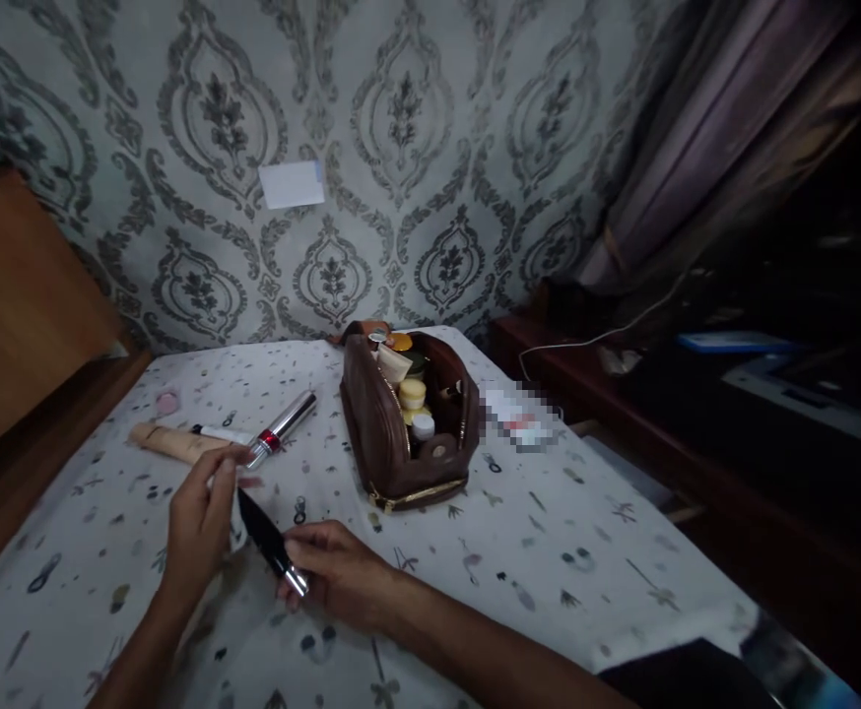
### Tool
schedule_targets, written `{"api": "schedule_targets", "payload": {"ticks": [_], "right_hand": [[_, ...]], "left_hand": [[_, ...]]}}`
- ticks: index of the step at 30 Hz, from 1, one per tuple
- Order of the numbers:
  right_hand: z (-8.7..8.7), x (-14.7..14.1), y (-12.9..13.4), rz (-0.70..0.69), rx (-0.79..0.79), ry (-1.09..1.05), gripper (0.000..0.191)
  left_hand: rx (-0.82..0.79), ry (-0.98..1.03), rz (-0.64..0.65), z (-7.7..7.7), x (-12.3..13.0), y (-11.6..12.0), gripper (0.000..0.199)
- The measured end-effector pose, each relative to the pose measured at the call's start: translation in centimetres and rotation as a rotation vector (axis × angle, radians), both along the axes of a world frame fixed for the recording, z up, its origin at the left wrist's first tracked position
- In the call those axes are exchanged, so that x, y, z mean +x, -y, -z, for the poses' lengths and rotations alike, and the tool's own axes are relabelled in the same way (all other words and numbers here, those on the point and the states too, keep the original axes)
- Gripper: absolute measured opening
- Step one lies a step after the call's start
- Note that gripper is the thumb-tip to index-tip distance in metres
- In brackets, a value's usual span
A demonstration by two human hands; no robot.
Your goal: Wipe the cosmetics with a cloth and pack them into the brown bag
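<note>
My right hand is closed around a slim black cosmetic item with a tapered end and a silver end. Its tapered end points up and left, towards my left hand. The left fingers are pinched together; what they hold, if anything, cannot be made out. Close to those fingertips lies a silver tube with a red band, angled up to the right. A tan tube rests on the cloth beyond the left hand, with a white slender item beside it.
An unzipped brown makeup bag stands mid-table, holding several jars and tubes. A small pink round item lies at the left on the patterned cloth. Right of the bag is a blurred-out packet. A dark desk borders the right side.
</note>
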State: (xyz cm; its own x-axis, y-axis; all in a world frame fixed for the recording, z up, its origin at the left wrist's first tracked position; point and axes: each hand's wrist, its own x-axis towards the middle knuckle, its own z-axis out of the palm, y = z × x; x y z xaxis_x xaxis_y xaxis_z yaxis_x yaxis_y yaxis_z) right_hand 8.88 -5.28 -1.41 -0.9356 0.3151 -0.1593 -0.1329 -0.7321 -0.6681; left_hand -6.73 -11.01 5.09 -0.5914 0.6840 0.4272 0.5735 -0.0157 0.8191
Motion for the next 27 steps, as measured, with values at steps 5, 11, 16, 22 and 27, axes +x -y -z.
{"api": "schedule_targets", "payload": {"ticks": [5,11,16,22,27], "right_hand": [[0.4,-0.2,0.3,-0.064,0.012,-0.012,0.059],[-0.4,0.0,0.4,-0.092,0.081,-0.004,0.066],[-0.3,0.2,0.2,-0.042,0.091,-0.029,0.062],[-0.4,0.1,-0.5,0.065,0.170,-0.019,0.053],[-0.5,0.0,-1.2,0.252,0.213,0.050,0.049]], "left_hand": [[0.000,0.345,-0.044,-0.3,0.6,-0.3,0.038],[-0.025,0.538,-0.030,0.1,0.6,-0.8,0.041],[0.042,0.737,-0.048,-0.7,1.8,-1.3,0.033],[-0.014,0.878,0.045,0.3,3.6,-1.3,0.046],[-0.087,0.748,0.081,1.7,5.0,-1.2,0.055]]}}
